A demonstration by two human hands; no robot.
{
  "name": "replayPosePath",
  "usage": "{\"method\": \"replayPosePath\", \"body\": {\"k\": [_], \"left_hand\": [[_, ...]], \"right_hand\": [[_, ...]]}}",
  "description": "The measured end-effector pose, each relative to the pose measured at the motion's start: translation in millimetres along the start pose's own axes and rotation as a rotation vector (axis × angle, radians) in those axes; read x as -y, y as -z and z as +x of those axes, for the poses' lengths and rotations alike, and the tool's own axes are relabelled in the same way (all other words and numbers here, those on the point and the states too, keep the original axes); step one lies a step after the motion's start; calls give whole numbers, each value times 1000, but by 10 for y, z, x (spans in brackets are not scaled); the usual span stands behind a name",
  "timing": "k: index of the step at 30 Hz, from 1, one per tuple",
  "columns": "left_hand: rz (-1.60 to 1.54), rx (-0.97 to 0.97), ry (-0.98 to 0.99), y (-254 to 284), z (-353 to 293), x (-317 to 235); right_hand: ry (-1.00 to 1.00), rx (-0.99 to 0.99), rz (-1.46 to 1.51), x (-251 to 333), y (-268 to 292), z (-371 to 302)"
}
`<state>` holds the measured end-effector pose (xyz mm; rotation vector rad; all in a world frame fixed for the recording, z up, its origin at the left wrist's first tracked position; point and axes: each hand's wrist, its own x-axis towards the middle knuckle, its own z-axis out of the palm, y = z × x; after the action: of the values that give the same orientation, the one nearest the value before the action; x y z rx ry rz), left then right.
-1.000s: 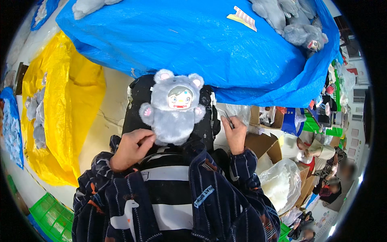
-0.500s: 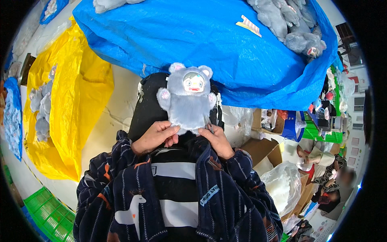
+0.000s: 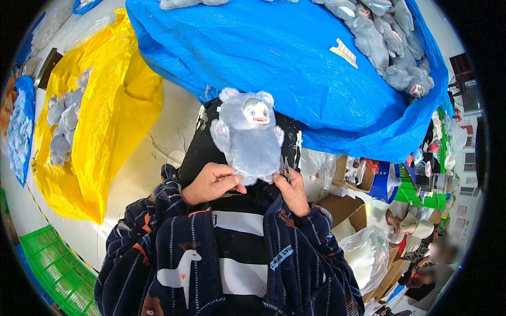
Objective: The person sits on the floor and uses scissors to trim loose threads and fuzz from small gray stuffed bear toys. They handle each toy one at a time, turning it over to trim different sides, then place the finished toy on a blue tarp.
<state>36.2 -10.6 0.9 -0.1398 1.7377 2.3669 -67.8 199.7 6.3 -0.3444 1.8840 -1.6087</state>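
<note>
A grey plush toy point(image 3: 252, 150) with round bear ears and a doll face lies face up over my dark-trousered lap, tilted slightly. My left hand point(image 3: 212, 184) pinches its lower edge at the left foot between thumb and fingers. My right hand point(image 3: 293, 193) grips the lower edge by the other foot. A pair of small metal snips point(image 3: 285, 166) sticks up from my right hand, blades pointing away from me beside the toy; their handle is hidden in the fingers.
Ahead spreads a large blue sack point(image 3: 284, 68) with several grey plush toys point(image 3: 390, 42) at its right end. A yellow sack point(image 3: 113, 105) on the left holds more. Green crates point(image 3: 58, 268), a cardboard box point(image 3: 345, 210) and a clear bag of white stuffing point(image 3: 366, 258) stand around; another person sits far right.
My view has shifted, so the surroundings sit farther right and lower. The plush toy has tilted a little in my hands, its head leaning left. Both hands keep their hold.
</note>
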Motion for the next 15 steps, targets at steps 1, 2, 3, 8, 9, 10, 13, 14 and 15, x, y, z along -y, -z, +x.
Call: {"method": "replayPosePath", "body": {"k": [1, 2, 3, 8, 9, 10, 13, 14, 15], "left_hand": [[0, 39, 8, 35, 15, -3], [-25, 53, 42, 51, 26, -16], [-46, -5, 80, 95, 41, -19], [-36, -295, 272, 181, 199, -107], [43, -277, 289, 145, 244, -164], [40, -296, 285, 161, 269, -150], [175, -372, 87, 205, 344, -2], [332, -421, -102, 220, 351, 17], [494, -473, -290, 264, 340, 59]], "right_hand": [[-39, 15, 19, -17, 40, 1], [-79, 30, 38, -59, 87, 5], [-118, 42, 59, -86, 126, 8], [-50, 34, 17, 72, 47, 35], [2, 31, -7, 138, -1, 39], [-5, 83, -111, 115, 52, 38], [69, 60, -164, 85, 29, 47], [123, 25, -226, 18, 11, 52], [162, -5, -206, 5, -11, 2]]}}
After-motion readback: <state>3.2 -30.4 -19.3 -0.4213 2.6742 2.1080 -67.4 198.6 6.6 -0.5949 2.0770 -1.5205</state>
